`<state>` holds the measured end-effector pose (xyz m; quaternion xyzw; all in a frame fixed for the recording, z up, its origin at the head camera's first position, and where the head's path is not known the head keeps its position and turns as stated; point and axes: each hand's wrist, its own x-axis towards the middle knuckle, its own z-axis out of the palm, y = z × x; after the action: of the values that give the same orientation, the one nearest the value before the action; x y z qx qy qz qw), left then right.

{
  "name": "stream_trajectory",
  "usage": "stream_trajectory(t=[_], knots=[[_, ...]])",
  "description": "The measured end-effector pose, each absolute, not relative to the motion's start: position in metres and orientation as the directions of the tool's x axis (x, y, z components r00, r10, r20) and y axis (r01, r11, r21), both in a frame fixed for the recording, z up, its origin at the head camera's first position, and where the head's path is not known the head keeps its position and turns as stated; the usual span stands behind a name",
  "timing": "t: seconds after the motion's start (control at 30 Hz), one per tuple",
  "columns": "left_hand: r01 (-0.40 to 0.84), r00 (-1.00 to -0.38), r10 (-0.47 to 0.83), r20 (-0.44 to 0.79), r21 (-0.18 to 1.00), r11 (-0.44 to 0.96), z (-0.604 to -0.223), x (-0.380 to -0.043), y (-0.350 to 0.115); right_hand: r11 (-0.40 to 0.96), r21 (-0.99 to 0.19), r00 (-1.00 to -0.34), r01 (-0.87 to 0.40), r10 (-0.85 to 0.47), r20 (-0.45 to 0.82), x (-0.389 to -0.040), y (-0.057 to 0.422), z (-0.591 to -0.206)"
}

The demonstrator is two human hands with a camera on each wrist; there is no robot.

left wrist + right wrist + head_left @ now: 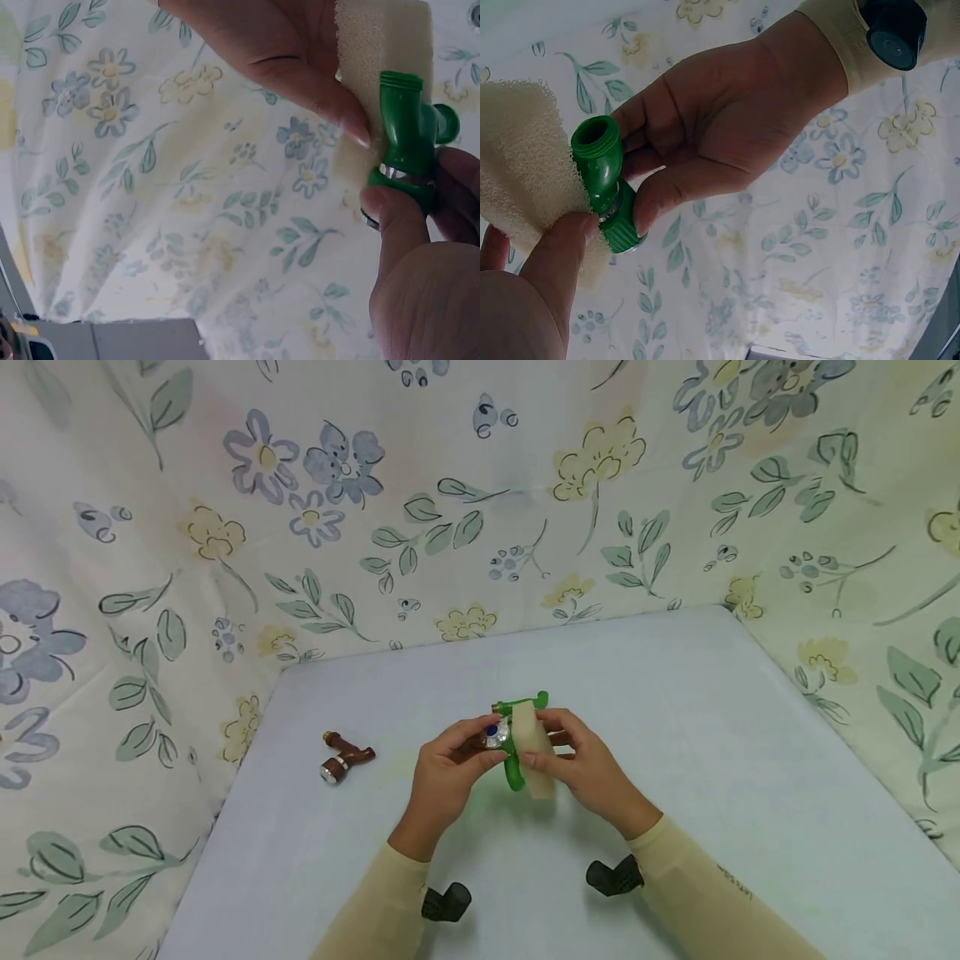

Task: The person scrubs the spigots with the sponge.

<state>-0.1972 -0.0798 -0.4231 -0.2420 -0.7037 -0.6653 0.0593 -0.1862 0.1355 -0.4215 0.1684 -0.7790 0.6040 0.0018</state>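
My left hand [447, 770] grips a green plastic tap [405, 127] by its round handle, whose clear end cap [497, 735] has a blue centre. In the left wrist view my left thumb lies on the ribbed handle. The right hand [588, 768] pinches a pale beige sponge [528, 737] between thumb and fingers. It sits right against the tap's side, covering part of the body. The threaded open end [596, 132] of the tap shows in the right wrist view. Both hands are close together over the middle of the table.
A brown tap [348, 753] with a silver-capped handle lies on the left of the white table [697, 710]. Floral cloth [465, 527] hangs behind and at both sides. Black wrist cameras [615, 876] stick out inward from both sleeves.
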Motion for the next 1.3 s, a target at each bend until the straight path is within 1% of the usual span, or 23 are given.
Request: stream_trajectory(t=[0.1, 0.23, 0.5, 0.67, 0.87, 1.13, 1.3], knots=[[0.427, -0.868, 0.282, 0.410, 0.904, 0.000, -0.414, -0.193, -0.079, 0.237, -0.935, -0.946, -0.262, -0.253, 0.201, -0.186, 0.137, -0.416], [0.425, -0.866, 0.286, 0.410, 0.905, -0.008, -0.410, -0.192, -0.079, 0.245, -0.933, -0.947, -0.265, -0.249, 0.203, -0.188, 0.137, -0.418], [0.391, -0.881, 0.282, 0.379, 0.920, -0.014, -0.428, -0.203, -0.083, 0.279, -0.931, -0.965, -0.236, -0.177, 0.191, -0.205, 0.142, -0.449], [0.403, -0.880, 0.279, 0.385, 0.915, 0.006, -0.436, -0.208, -0.085, 0.239, -0.941, -0.955, -0.241, -0.232, 0.186, -0.205, 0.141, -0.455], [0.390, -0.901, 0.218, 0.375, 0.921, 0.029, -0.438, -0.210, -0.087, 0.174, -0.955, -0.929, -0.242, -0.326, 0.176, -0.197, 0.133, -0.450], [0.391, -0.910, 0.142, 0.389, 0.920, -0.011, -0.423, -0.204, -0.085, 0.100, -0.964, -0.916, -0.248, -0.349, 0.199, -0.178, 0.122, -0.421], [0.368, -0.921, 0.139, 0.365, 0.930, -0.004, -0.417, -0.199, -0.084, 0.114, -0.961, -0.915, -0.251, -0.353, 0.197, -0.175, 0.121, -0.415]])
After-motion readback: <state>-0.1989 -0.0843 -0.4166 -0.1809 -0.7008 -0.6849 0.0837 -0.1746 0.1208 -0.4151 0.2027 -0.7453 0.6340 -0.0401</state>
